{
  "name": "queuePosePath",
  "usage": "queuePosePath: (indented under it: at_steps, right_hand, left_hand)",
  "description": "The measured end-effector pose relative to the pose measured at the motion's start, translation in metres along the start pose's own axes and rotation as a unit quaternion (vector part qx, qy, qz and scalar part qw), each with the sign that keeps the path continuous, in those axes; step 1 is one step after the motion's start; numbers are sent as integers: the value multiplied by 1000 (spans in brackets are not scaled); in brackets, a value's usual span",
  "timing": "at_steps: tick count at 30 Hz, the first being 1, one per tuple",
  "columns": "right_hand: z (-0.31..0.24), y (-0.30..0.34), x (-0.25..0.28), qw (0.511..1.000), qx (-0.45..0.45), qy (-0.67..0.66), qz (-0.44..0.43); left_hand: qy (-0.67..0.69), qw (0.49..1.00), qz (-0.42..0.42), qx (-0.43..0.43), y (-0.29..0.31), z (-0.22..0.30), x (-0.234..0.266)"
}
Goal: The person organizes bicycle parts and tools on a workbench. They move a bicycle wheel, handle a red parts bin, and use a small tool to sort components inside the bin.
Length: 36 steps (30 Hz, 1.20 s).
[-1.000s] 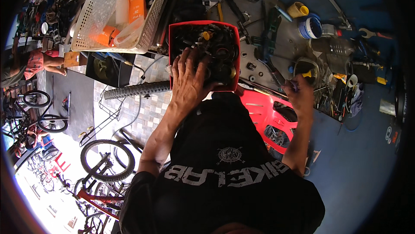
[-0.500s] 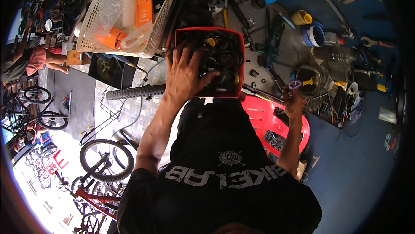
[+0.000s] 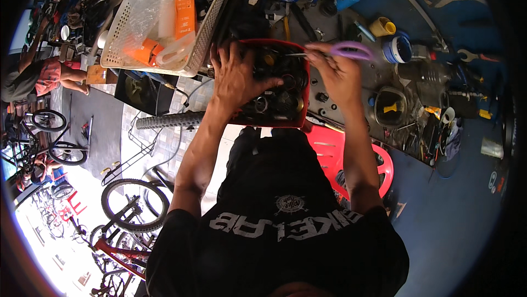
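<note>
A red plastic bin filled with small dark parts sits in front of my body. My left hand lies over its left side, fingers spread and thumb stretched across the contents; it appears to rest there without holding a part. From the right, my right hand has closed on a pair of scissors with purple handle loops. Their thin metal end points left over the bin's far right part. The loops are a little smeared by motion. My hands hide some of the parts.
A cream perforated basket with orange boxes stands to the left. Behind and right, a cluttered workbench holds tools, bottles and a blue-rimmed tub. A red plastic chair is below it. Bicycles and another person are at far left.
My right hand has swung from the bench on the right up and left to the bin, carrying the scissors. My left hand stays on the bin, which has shifted slightly.
</note>
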State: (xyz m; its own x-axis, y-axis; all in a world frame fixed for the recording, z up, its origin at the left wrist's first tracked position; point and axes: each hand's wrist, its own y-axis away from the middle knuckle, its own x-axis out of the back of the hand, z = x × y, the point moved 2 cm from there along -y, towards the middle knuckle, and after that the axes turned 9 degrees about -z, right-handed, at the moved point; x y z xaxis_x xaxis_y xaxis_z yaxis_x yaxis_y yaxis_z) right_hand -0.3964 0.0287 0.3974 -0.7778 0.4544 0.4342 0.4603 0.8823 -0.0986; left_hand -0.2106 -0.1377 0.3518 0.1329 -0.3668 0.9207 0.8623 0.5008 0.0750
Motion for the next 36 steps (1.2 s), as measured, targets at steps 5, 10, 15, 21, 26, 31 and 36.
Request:
queuePosePath:
  at_steps: [5,10,15,21,26,31,36]
  right_hand:
    - [8,-45,-38,993,72,87,-31]
    - [15,-56,-55,980,91,174,-23]
    - [17,-35,-51,969,171,176,-44]
    - [-2,6,-50,968,192,145,-78]
    - [-22,12,-36,974,113,139,-139]
    - [-13,-32,-39,980,135,137,-54]
    - [10,-74,-82,964,164,194,-73]
  left_hand:
    - [39,996,68,-49,44,-3,0]
    - [105,991,75,-18,81,-8,-14]
    - [119,987,102,-43,87,-14,-29]
    - [121,984,110,-77,87,-17,-32]
    - [119,980,118,-106,87,-16,-32]
    - [115,976,136,-123,88,-19,-33]
    - [112,976,140,-126,88,-18,-32]
